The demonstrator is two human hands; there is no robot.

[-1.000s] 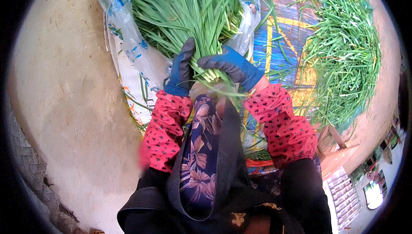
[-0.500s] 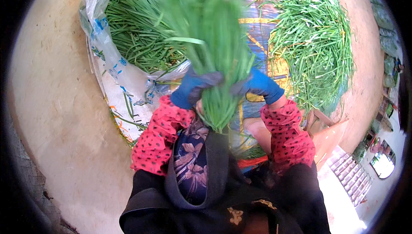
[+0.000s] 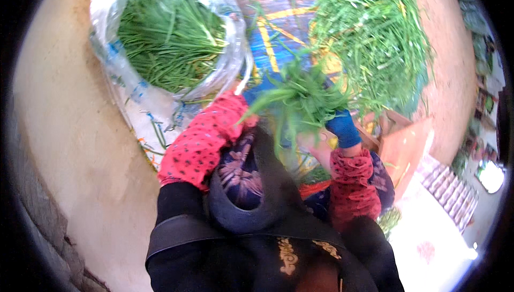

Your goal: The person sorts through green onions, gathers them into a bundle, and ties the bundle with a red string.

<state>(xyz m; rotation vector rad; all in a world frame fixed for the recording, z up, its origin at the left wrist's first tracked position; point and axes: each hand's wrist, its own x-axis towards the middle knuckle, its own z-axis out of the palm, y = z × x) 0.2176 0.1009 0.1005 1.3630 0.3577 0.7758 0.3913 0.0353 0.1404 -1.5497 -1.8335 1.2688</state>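
Note:
A bunch of garlic chives, long flat green leaves, is held up in front of my body, with its leaf ends fanning toward me and drooping over my hands. On its left side, my gloved left hand is closed at the bunch, partly covered by leaves. The blue-gloved right hand is closed on the other side, its fingers mostly behind the greens. Left of the hands, more chives lie layered in an open clear plastic bag. At the right is a loose, tangled pile of chives.
A blue and yellow patterned mat lies between bag and pile, with leaf scraps on it. A wooden box stands by my right arm. Bare floor stretches along the left; goods line the far right edge.
The bunch has swung from upright, leaves pointing away, to leaf ends facing me. Both hands have shifted right with it. The bag's whole opening now shows.

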